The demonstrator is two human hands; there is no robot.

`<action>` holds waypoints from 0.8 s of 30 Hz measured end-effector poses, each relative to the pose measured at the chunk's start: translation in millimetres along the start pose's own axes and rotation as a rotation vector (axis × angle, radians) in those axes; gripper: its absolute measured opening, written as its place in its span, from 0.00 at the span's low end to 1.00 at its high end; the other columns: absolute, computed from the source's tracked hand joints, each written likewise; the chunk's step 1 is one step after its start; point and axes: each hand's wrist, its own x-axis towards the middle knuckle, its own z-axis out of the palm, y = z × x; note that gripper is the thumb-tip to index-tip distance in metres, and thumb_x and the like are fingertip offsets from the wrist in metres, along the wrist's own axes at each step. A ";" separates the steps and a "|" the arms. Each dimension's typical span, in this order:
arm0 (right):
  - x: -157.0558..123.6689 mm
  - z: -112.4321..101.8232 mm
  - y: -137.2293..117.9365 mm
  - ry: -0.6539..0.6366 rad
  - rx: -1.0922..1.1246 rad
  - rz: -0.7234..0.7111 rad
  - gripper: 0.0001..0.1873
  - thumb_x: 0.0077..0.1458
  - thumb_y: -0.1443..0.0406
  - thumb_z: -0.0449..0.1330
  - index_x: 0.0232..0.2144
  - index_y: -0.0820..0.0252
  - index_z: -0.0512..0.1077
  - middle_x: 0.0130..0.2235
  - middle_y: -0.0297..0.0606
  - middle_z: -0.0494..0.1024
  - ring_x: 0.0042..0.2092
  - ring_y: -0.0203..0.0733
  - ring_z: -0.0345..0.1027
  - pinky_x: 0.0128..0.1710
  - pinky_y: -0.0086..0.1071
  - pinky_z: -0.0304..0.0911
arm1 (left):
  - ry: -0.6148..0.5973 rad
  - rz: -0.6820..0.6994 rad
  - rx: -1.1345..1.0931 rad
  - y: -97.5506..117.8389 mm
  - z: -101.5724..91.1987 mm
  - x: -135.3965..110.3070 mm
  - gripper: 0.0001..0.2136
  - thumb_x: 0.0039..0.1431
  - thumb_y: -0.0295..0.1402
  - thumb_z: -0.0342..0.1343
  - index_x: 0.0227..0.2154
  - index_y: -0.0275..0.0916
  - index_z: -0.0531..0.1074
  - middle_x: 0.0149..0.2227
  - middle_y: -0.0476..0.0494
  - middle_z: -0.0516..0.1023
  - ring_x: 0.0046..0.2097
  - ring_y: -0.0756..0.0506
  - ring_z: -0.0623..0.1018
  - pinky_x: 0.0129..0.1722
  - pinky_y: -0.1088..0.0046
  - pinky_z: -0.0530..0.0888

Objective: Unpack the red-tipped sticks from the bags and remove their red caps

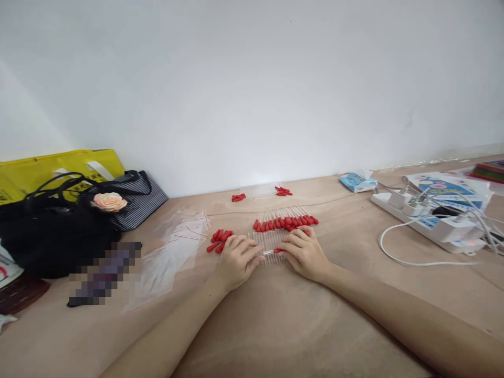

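Note:
My left hand (236,260) and my right hand (303,252) meet over the table, both pinched on one clear thin tube (269,252); the red cap on its end sits at my right fingertips. Under and behind the hands lies a row of bare clear tubes (270,239). Further back is a row of tubes with red caps (285,222). A small heap of loose red caps (219,240) lies just left of my left hand.
Clear zip bags (177,244) lie to the left, beside a black bag (51,231) with a pink flower, a striped bag and a yellow bag. More red caps (238,197) sit near the wall. A white power strip (433,223) with cables lies to the right.

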 end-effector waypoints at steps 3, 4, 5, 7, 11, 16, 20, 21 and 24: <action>0.5 -0.6 -5.3 0.004 0.026 -0.027 0.08 0.55 0.64 0.52 0.32 0.57 0.70 0.29 0.32 0.75 0.37 0.36 0.61 0.48 0.39 0.43 | 0.009 0.093 0.010 5.0 4.0 0.8 0.05 0.55 0.32 0.51 0.33 0.40 0.71 0.31 0.48 0.76 0.36 0.47 0.72 0.42 0.64 0.64; 0.5 -0.7 -6.4 0.004 0.030 -0.037 0.08 0.55 0.64 0.52 0.31 0.57 0.70 0.27 0.31 0.74 0.37 0.36 0.62 0.49 0.39 0.42 | 0.015 0.093 -0.013 6.0 5.4 0.4 0.05 0.56 0.30 0.50 0.31 0.40 0.71 0.30 0.48 0.76 0.35 0.48 0.72 0.44 0.64 0.65; 0.4 -0.7 -7.0 0.006 0.032 -0.045 0.07 0.55 0.63 0.52 0.30 0.57 0.70 0.25 0.30 0.73 0.36 0.36 0.62 0.49 0.40 0.41 | 0.023 0.089 -0.039 6.5 6.6 -0.2 0.05 0.56 0.29 0.50 0.30 0.39 0.71 0.30 0.48 0.76 0.36 0.48 0.73 0.45 0.64 0.65; -0.2 -0.6 -7.4 0.010 0.032 -0.052 0.07 0.54 0.63 0.53 0.28 0.57 0.70 0.22 0.29 0.71 0.35 0.36 0.61 0.49 0.40 0.41 | 0.043 0.079 -0.083 6.6 8.2 -1.8 0.05 0.56 0.28 0.49 0.29 0.39 0.70 0.32 0.48 0.77 0.37 0.49 0.74 0.48 0.63 0.64; -1.9 -0.8 -7.0 -0.002 0.014 -0.045 0.09 0.53 0.64 0.53 0.24 0.58 0.70 0.20 0.30 0.70 0.35 0.36 0.60 0.49 0.41 0.41 | 0.086 0.076 -0.112 6.0 8.4 -4.7 0.05 0.55 0.27 0.50 0.30 0.39 0.70 0.33 0.48 0.78 0.38 0.49 0.75 0.51 0.61 0.62; -2.4 -3.3 -7.6 -0.037 0.000 -0.059 0.08 0.53 0.66 0.52 0.25 0.57 0.70 0.21 0.30 0.69 0.36 0.37 0.60 0.50 0.43 0.38 | 0.078 0.084 -0.109 6.4 7.6 -6.6 0.05 0.55 0.27 0.49 0.32 0.39 0.70 0.32 0.48 0.78 0.39 0.49 0.76 0.53 0.60 0.61; -3.0 -4.3 -8.1 -0.070 0.015 -0.063 0.09 0.53 0.67 0.51 0.27 0.56 0.70 0.21 0.30 0.69 0.36 0.37 0.60 0.50 0.43 0.38 | -0.005 0.053 -0.102 6.6 6.2 -7.6 0.07 0.56 0.27 0.48 0.32 0.40 0.71 0.33 0.48 0.78 0.41 0.49 0.75 0.54 0.59 0.60; -3.6 -4.5 -7.8 -0.077 0.016 -0.061 0.09 0.53 0.67 0.50 0.27 0.55 0.70 0.21 0.30 0.70 0.36 0.37 0.60 0.50 0.43 0.38 | -0.030 0.042 -0.102 6.2 5.5 -7.8 0.07 0.57 0.28 0.47 0.32 0.40 0.71 0.33 0.48 0.78 0.41 0.48 0.75 0.54 0.59 0.59; -6.5 -7.1 -3.8 -0.077 0.013 -0.048 0.09 0.53 0.67 0.50 0.27 0.55 0.70 0.22 0.30 0.70 0.36 0.37 0.61 0.51 0.43 0.38 | -0.053 0.014 -0.112 3.7 2.1 -9.2 0.08 0.57 0.29 0.46 0.32 0.41 0.71 0.34 0.47 0.78 0.41 0.48 0.75 0.52 0.59 0.61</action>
